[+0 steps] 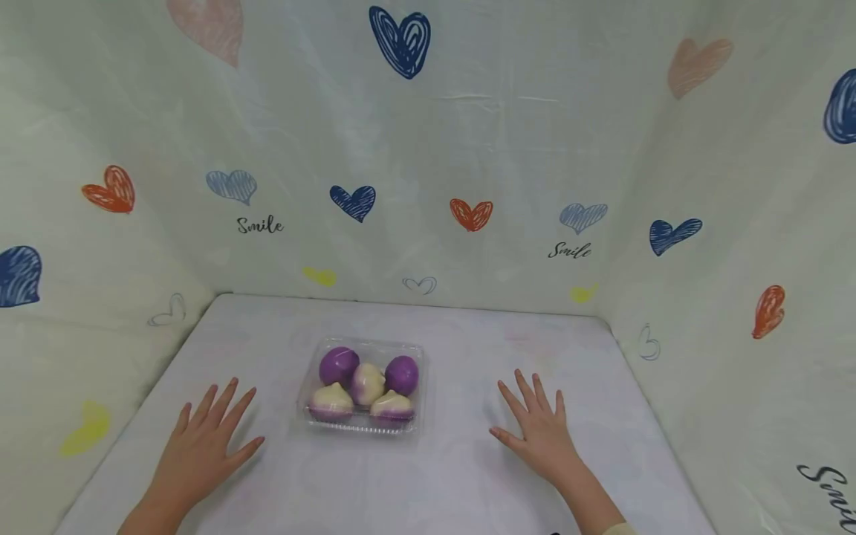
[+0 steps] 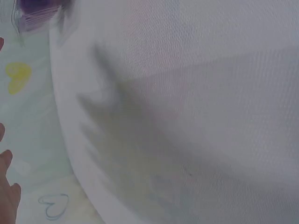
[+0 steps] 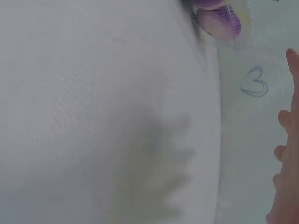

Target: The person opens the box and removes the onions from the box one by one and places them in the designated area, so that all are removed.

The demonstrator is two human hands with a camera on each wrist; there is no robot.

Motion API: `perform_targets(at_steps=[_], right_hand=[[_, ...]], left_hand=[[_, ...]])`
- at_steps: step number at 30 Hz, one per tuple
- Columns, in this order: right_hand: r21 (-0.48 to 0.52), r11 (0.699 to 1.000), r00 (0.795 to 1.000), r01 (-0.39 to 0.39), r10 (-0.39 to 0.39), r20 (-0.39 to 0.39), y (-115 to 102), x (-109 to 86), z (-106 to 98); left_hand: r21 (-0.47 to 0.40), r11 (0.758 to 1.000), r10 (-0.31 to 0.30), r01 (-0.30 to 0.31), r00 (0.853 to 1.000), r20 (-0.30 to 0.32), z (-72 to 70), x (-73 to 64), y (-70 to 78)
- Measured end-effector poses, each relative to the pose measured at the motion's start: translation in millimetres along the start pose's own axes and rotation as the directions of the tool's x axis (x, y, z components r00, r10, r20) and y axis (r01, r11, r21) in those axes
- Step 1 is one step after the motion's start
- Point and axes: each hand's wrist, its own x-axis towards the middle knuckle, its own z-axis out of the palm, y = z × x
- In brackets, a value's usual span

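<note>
A clear plastic clamshell box [image 1: 361,428] rests on the white table, holding several round purple-and-cream pieces that look like turnips or onions. Two show purple sides [image 1: 339,365], the others pale pointed tops [image 1: 331,400]. To the left of the box, my left hand [image 1: 203,449] hovers over the table, fingers spread and holding nothing. On the box's other side is my right hand [image 1: 540,431], likewise spread and free of any object. Both wrist views catch only a corner of the box [image 2: 39,14] and some fingers [image 3: 285,154], with hand shadows on the tabletop.
The white table [image 1: 461,483] has edges at its back and sides. Pale cloth walls [image 1: 414,141] printed with hearts and the word "Smile" rise behind it and on both sides.
</note>
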Motion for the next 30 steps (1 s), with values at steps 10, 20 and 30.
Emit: perform_targets(at_steps=[10, 20, 30], right_hand=[[0.325, 0.944, 0.999, -0.05, 0.048, 0.013, -16.9, 3.2, 8.2], [0.625, 0.778, 0.997, -0.068, 0.065, 0.027, -40.4, 5.1, 18.0], [0.771, 0.636, 0.997, 0.004, 0.053, -0.048, -66.9, 4.3, 23.5]], left_hand=[[-0.227, 0.97, -0.086, 0.086, 0.996, 0.01, 1.4, 7.7, 18.0], [-0.469, 0.845, -0.206, 0.256, 0.966, 0.157, 2.9, 14.5, 43.2], [-0.57, 0.737, -0.294, 0.363, 0.932, 0.212, 16.0, 17.3, 56.5]])
